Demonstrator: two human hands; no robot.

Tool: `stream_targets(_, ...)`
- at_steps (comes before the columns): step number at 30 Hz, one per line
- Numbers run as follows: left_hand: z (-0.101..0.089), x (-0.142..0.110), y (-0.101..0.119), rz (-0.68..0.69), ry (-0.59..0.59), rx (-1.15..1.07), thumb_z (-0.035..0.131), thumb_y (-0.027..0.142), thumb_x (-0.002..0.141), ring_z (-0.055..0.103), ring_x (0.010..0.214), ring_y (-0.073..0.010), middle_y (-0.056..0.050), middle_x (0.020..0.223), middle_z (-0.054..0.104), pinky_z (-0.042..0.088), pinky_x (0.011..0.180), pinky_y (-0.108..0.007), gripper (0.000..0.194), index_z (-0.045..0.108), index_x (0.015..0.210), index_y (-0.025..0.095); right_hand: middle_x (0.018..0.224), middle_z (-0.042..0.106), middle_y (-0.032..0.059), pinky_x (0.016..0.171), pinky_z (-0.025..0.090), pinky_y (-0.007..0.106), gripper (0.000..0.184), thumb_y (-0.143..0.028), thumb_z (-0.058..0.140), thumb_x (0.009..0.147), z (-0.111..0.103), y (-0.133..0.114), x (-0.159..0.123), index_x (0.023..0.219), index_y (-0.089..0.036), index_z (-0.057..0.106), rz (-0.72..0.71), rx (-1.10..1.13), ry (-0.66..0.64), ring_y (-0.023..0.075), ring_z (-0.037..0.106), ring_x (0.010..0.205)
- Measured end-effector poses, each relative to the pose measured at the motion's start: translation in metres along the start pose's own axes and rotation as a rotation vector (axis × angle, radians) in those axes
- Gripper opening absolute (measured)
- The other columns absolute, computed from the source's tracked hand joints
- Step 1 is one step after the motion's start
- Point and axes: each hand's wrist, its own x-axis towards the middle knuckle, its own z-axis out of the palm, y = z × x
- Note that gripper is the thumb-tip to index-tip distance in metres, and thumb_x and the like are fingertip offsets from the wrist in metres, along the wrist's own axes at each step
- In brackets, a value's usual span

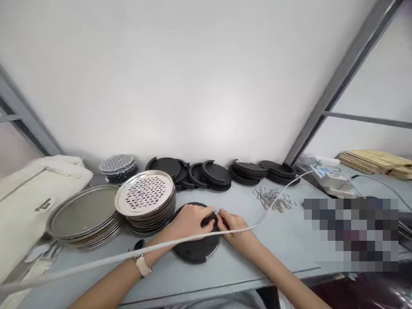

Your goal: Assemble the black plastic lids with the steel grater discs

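Observation:
A round black disc (197,249) lies on the grey table (289,240) in front of me. My left hand (189,221) rests on top of it with the fingers curled and pressing at its right edge. My right hand (234,226) meets it there, fingers pinched on a small metal piece (216,213) at the disc's rim. A white cable (128,255) crosses over both forearms. A watch sits on my left wrist.
A stack of perforated steel plates (145,198) and a stack of plain steel trays (84,216) stand left. Several black discs (209,174) line the back wall. Loose metal hooks (273,198) lie right. A white bag (28,189) sits far left.

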Motion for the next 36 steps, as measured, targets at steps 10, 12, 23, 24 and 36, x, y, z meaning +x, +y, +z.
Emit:
stream_targets(10,-0.0001,-0.0011,0.0012,-0.012,-0.006,0.009,0.051,0.03,0.086,0.051,0.058,-0.0148,0.003,0.065,0.056,0.022,0.054,-0.028,0.016,0.044,0.074,0.022,0.057,0.045,-0.0019,0.053,0.027,0.025,0.015,-0.024,0.033,0.087,-0.0007,-0.0017,0.0025,0.072,-0.023,0.035,-0.006,-0.023,0.013,0.0144,0.042,0.049)
stream_targets(12,-0.0006,-0.0013,0.0015,-0.012,-0.01,0.009,0.051,0.03,0.086,0.051,0.058,-0.0149,0.003,0.065,0.056,0.022,0.054,-0.028,0.016,0.045,0.074,0.022,0.056,0.045,-0.002,0.052,0.027,0.024,0.016,-0.023,0.033,0.088,-0.0008,-0.0015,0.0022,0.072,-0.023,0.036,-0.007,-0.036,0.018,0.0143,0.043,0.049)
stream_targets(23,-0.0009,-0.0007,0.0028,-0.017,-0.022,0.009,0.05,0.029,0.086,0.05,0.058,-0.0151,0.002,0.065,0.055,0.022,0.054,-0.028,0.014,0.046,0.074,0.022,0.056,0.046,-0.0021,0.052,0.027,0.024,0.017,-0.023,0.034,0.088,-0.0014,-0.0009,0.0018,0.071,-0.023,0.037,-0.014,-0.052,0.023,0.014,0.043,0.048)
stream_targets(24,-0.0008,-0.0006,0.0028,-0.018,-0.023,0.009,0.05,0.029,0.086,0.05,0.058,-0.015,0.002,0.064,0.055,0.022,0.054,-0.028,0.014,0.046,0.074,0.022,0.055,0.046,-0.0022,0.052,0.027,0.024,0.017,-0.023,0.034,0.088,-0.0014,-0.001,0.002,0.071,-0.023,0.037,-0.013,-0.052,0.023,0.014,0.043,0.048)
stream_targets(36,-0.0019,-0.0012,0.0032,-0.014,-0.026,0.007,0.05,0.029,0.086,0.052,0.06,-0.0153,0.002,0.066,0.056,0.023,0.054,-0.028,0.013,0.046,0.076,0.022,0.057,0.049,-0.0008,0.052,0.028,0.025,0.017,-0.024,0.033,0.088,-0.0024,-0.0016,0.002,0.072,-0.023,0.038,-0.001,-0.074,0.013,0.0151,0.046,0.049)
